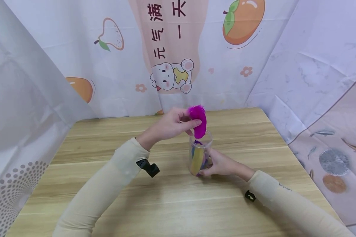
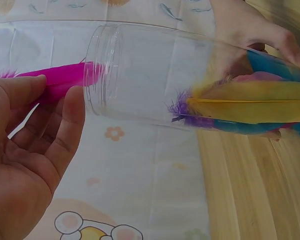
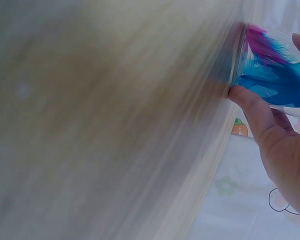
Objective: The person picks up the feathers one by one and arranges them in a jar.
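A magenta feather (image 1: 199,122) is pinched between the thumb and fingers of my left hand (image 1: 175,124). Its smooth end points down at the mouth of a clear, open jar (image 2: 147,72); in the left wrist view that end overlaps the rim. The jar stands upright on the table, and my right hand (image 1: 224,164) grips it low down near the base. Inside the jar are several feathers: a yellow feather (image 2: 260,102) along the near wall, a purple fluffy one (image 2: 182,106), and a blue feather (image 3: 277,84) with magenta beside it. My right fingers partly cover the jar's lower part.
The wood-grain table (image 1: 178,210) runs under both arms. A printed curtain (image 1: 112,72) hangs along its back edge, with more cloth at the left and right. Dark straps (image 1: 148,167) hang at both sleeve cuffs.
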The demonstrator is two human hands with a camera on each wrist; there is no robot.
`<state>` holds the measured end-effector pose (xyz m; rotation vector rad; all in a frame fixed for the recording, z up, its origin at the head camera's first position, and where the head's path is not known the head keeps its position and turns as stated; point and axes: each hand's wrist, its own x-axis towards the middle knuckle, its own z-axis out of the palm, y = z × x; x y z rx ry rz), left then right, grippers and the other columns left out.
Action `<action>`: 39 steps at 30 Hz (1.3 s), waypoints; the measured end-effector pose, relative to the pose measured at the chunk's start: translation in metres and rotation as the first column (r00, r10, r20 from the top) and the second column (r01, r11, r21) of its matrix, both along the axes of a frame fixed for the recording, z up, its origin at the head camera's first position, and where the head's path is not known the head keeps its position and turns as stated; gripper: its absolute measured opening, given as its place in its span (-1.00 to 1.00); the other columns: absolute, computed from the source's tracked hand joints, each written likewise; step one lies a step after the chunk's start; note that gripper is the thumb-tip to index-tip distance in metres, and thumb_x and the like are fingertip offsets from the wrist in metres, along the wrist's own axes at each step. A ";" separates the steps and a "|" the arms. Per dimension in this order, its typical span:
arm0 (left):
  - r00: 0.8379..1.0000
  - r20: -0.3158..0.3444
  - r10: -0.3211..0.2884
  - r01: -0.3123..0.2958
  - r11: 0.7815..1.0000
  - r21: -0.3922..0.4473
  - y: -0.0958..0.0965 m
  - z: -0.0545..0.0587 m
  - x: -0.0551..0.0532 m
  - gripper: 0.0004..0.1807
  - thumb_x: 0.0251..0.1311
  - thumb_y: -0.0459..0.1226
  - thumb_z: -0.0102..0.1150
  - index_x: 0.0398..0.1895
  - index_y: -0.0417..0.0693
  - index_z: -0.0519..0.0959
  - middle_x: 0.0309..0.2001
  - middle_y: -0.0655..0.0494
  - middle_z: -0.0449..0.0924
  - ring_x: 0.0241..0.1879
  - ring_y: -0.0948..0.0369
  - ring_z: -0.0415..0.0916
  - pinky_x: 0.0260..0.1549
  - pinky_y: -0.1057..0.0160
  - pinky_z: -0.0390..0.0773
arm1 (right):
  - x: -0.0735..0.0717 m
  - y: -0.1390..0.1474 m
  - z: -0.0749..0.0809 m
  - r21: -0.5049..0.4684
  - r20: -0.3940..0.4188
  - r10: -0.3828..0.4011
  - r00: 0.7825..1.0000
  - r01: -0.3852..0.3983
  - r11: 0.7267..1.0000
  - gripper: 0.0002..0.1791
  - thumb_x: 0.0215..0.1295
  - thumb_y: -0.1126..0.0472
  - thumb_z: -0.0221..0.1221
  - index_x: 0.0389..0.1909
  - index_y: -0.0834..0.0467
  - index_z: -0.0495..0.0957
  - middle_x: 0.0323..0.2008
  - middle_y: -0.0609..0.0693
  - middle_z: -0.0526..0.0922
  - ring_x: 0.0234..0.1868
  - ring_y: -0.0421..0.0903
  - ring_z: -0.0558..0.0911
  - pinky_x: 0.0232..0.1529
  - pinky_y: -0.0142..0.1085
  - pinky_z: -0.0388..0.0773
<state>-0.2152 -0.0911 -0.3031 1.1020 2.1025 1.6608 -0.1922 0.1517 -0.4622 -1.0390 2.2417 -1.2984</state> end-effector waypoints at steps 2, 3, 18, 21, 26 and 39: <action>1.000 -0.019 0.002 -0.003 1.000 -0.011 -0.001 -0.001 -0.001 -0.84 0.39 -0.39 0.21 -0.04 -0.26 0.67 -0.21 -0.02 0.73 -0.23 0.03 0.69 -0.29 -0.04 0.73 | 0.000 0.000 0.000 0.003 -0.001 -0.004 1.000 0.004 1.000 0.00 0.11 0.24 0.49 0.49 0.03 0.08 0.22 0.02 0.49 0.18 -0.02 0.54 0.18 -0.13 0.56; 1.000 -0.025 0.004 -0.004 1.000 -0.014 -0.001 -0.002 -0.001 -0.84 0.39 -0.39 0.21 -0.05 -0.26 0.67 -0.21 -0.02 0.73 -0.24 0.03 0.69 -0.30 -0.04 0.73 | 0.000 0.000 0.000 0.004 -0.003 -0.004 1.000 0.004 1.000 0.00 0.11 0.24 0.49 0.49 0.04 0.09 0.22 0.02 0.50 0.18 -0.02 0.54 0.18 -0.13 0.56; 0.997 -0.074 0.026 -0.028 0.999 -0.026 -0.003 -0.005 0.001 -0.83 0.40 -0.39 0.20 -0.05 -0.27 0.66 -0.21 0.01 0.74 -0.23 0.08 0.68 -0.21 0.07 0.72 | 0.000 0.000 -0.001 -0.006 -0.028 -0.003 1.000 0.003 1.000 0.00 0.12 0.25 0.48 0.49 0.05 0.08 0.19 0.02 0.53 0.19 -0.01 0.55 0.21 -0.09 0.53; 0.995 -0.098 0.032 -0.035 0.999 -0.031 -0.003 -0.006 0.001 -0.83 0.40 -0.38 0.20 -0.04 -0.26 0.67 -0.21 0.04 0.74 -0.19 0.11 0.68 -0.13 0.11 0.70 | 0.001 0.001 -0.001 -0.004 -0.024 -0.005 1.000 0.005 1.000 -0.03 0.11 0.25 0.48 0.46 0.06 0.12 0.17 0.00 0.54 0.18 -0.02 0.55 0.21 -0.10 0.53; 0.992 -0.120 0.026 -0.031 0.999 -0.034 -0.003 -0.009 0.001 -0.83 0.41 -0.37 0.19 -0.03 -0.24 0.66 -0.20 0.07 0.74 -0.18 0.14 0.68 -0.08 0.14 0.66 | 0.001 0.000 -0.002 -0.007 -0.022 -0.003 1.000 0.003 1.000 -0.07 0.11 0.27 0.49 0.43 0.07 0.16 0.14 -0.01 0.56 0.17 -0.03 0.56 0.20 -0.12 0.54; 0.993 -0.110 0.044 -0.049 0.998 -0.049 -0.005 -0.012 0.003 -0.80 0.43 -0.39 0.15 0.03 -0.26 0.62 -0.12 0.03 0.71 -0.07 0.17 0.68 0.03 0.18 0.64 | 0.001 -0.001 0.000 -0.013 0.010 -0.006 1.000 0.007 1.000 -0.02 0.10 0.26 0.48 0.47 0.07 0.12 0.22 0.04 0.50 0.20 0.01 0.54 0.19 -0.13 0.55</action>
